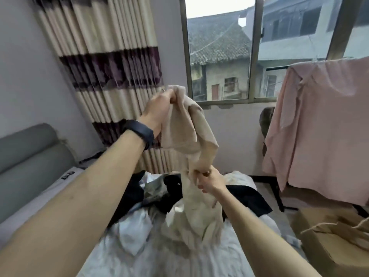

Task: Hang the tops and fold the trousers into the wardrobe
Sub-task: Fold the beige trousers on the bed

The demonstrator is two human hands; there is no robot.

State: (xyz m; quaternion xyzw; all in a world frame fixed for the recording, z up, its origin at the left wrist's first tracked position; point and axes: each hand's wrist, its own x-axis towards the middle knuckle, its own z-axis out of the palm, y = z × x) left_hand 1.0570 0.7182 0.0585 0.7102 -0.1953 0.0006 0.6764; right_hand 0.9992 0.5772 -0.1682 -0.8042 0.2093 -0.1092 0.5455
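Observation:
A beige garment hangs in the air over the bed. My left hand, with a dark band on its wrist, grips the garment's top end high up in front of the curtain. Lower and to the right, my right hand grips a bunched part of the same cloth. The garment's lower end trails down onto the bed. Whether it is a top or trousers I cannot tell. Black clothes and white clothes lie in a heap beneath it on the bed.
A pink garment hangs over a rack at the right, in front of the window. Brown cardboard boxes stand on the floor beside the bed. A grey headboard is at the left, a striped curtain behind.

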